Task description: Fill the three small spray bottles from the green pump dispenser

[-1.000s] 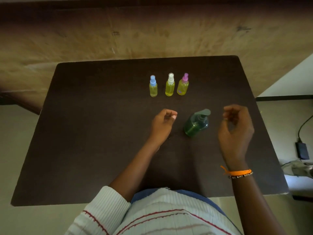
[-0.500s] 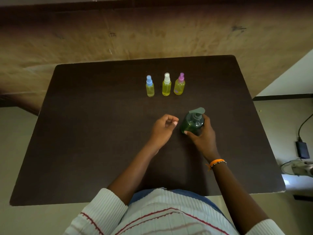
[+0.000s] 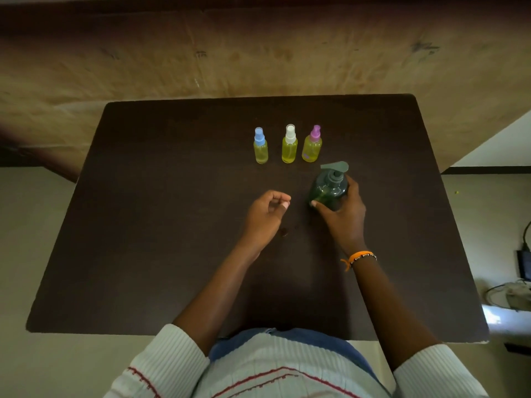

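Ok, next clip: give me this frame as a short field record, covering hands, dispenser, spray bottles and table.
right hand: grips the green pump dispenser, upright on the table
left hand: fingers loosely curled, holding nothing
spray bottles: blue-capped, white-capped, pink-capped, in a row, capped, yellowish liquid inside
wrist: orange band on the right

Dark brown table [image 3: 143, 254], three small spray bottles [image 3: 289, 145] lined up at the back, green pump dispenser [image 3: 327, 191] standing just before them
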Available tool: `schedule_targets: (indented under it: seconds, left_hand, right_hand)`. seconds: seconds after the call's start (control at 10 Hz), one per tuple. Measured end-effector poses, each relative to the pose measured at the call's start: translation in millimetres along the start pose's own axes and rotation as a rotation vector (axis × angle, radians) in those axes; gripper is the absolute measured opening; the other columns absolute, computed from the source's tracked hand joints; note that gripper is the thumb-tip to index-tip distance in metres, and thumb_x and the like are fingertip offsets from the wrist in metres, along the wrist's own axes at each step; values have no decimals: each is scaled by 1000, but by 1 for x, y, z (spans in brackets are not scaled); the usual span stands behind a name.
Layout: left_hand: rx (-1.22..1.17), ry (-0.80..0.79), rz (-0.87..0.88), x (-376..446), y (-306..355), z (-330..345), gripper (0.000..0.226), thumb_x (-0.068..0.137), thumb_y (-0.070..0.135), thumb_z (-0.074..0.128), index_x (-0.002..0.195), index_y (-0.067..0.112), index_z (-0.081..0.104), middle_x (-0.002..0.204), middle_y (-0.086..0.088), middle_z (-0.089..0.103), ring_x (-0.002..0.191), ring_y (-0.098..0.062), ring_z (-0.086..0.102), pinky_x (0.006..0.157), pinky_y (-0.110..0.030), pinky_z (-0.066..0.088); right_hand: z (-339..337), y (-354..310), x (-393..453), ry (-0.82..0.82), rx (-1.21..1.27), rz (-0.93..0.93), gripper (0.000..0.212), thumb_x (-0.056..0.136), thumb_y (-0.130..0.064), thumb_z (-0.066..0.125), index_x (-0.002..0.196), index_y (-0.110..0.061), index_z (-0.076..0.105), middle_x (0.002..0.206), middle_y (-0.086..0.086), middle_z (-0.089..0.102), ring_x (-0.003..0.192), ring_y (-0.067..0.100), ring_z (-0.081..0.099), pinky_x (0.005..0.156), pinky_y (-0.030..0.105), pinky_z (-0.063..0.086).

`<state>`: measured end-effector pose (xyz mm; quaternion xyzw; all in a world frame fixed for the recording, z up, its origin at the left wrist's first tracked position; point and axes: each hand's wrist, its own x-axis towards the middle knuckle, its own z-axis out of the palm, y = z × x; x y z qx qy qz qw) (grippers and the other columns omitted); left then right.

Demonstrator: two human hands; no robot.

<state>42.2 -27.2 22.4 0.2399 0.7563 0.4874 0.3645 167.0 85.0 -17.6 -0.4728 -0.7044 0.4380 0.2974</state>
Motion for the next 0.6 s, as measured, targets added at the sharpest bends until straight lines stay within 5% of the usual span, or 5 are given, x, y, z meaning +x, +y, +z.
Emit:
schedule_targets:
  seconds: [0.2, 0.5, 0.6]
  left_hand:
    - [52, 34, 28, 1, -6, -1, 18, 91, 10, 55, 87, 27, 61, 92, 9, 64, 93, -10, 60, 83, -24, 45]
    - [113, 34, 45, -2, -14, -6, 14, 91, 9, 55, 90, 21, 62, 91, 11, 63, 84, 0, 56, 78, -15, 42]
    - [136, 27, 70, -1, -12, -7, 14, 91, 6, 53, 93, 15, 63, 95, 5, 64, 85, -1, 56, 72, -3, 39]
  right_hand:
    - [9, -4, 24, 11, 11, 38, 81, 68, -10, 85, 138, -10, 44, 132, 7, 58, 118, 17, 56, 96, 17, 42]
    - [16, 8, 23, -6, 9, 91, 94, 68, -15, 86, 146, -10, 32, 146, 8, 46, 134, 22, 44, 112, 36, 37]
    - [20, 10, 5, 123, -3, 58, 88, 74, -5, 79, 146, 0, 29, 148, 15, 38, 137, 26, 39, 115, 42, 34]
